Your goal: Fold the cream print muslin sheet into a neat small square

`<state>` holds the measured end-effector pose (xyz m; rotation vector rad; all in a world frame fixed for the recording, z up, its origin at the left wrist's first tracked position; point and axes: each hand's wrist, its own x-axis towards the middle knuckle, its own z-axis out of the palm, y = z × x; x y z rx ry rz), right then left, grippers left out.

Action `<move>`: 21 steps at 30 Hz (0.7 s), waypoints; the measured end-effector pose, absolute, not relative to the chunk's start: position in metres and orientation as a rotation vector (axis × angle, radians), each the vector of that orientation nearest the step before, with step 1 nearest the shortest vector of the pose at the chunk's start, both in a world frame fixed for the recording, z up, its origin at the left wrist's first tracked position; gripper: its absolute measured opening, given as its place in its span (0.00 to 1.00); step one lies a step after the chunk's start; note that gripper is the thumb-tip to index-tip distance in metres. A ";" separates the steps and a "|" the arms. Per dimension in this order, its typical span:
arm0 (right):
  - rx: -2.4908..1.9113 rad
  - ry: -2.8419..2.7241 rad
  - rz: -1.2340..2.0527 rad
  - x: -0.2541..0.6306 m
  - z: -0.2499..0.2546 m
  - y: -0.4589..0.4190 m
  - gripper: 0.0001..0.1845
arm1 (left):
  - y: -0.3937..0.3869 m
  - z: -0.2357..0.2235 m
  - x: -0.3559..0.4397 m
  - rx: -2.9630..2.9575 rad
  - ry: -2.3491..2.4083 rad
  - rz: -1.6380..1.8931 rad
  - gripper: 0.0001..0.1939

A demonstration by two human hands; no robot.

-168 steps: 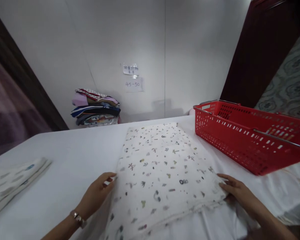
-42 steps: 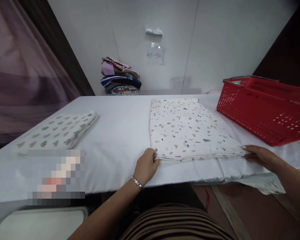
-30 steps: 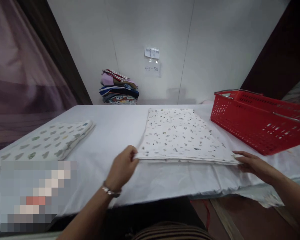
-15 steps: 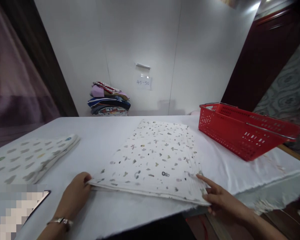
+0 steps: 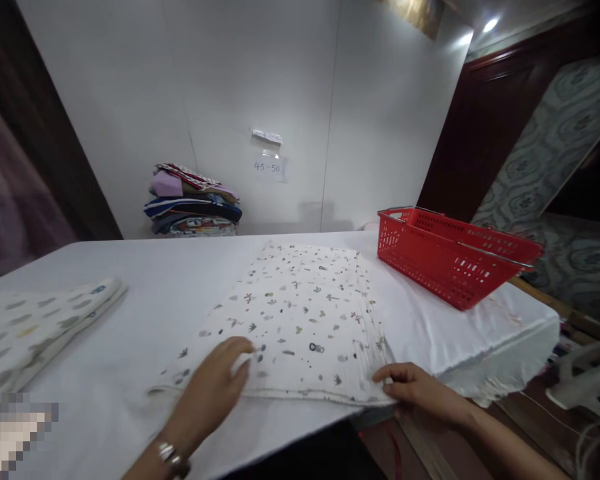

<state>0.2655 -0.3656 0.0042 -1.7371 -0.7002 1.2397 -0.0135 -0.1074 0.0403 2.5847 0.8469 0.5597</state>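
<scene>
A folded white cloth (image 5: 300, 313) with small printed leaves, palm trees and rainbows lies flat on the table, its near edge close to the table's front. My left hand (image 5: 220, 377), a bracelet on its wrist, hovers over or rests on the cloth's near left part, thumb and fingers apart; whether it touches is hard to see. At the near right corner, my right hand (image 5: 415, 393) has the cloth's edge between thumb and fingers. Left of these lies a second folded white cloth (image 5: 45, 323) with grey cloud-like shapes.
A red plastic basket (image 5: 445, 257) with metal handles stands on the table (image 5: 145, 267) at the right. Stacked folded fabrics (image 5: 195, 203) sit by the back wall, left of a paper label (image 5: 270, 168) reading 45-50. A white stool-like object (image 5: 590, 383) is at far right.
My left hand has let go of the cloth's near left corner and moved right, over the cloth. My right hand stays at the near right corner. The view has turned slightly right.
</scene>
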 end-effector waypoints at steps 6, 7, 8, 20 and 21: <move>-1.803 -0.807 1.205 0.261 0.010 -0.367 0.20 | -0.143 0.055 0.097 2.612 0.562 0.281 0.10; -1.802 -0.810 1.208 0.261 0.010 -0.370 0.21 | -0.146 0.053 0.110 2.637 0.527 0.267 0.10; -1.797 -0.815 1.211 0.261 0.009 -0.372 0.22 | -0.151 0.050 0.119 2.657 0.488 0.249 0.10; -1.891 -0.814 0.830 0.343 0.033 -0.298 0.16 | -0.194 -0.002 0.112 2.728 0.017 0.253 0.05; -1.920 -0.718 0.790 0.354 0.035 -0.280 0.14 | -0.194 -0.003 0.112 2.724 0.020 0.263 0.05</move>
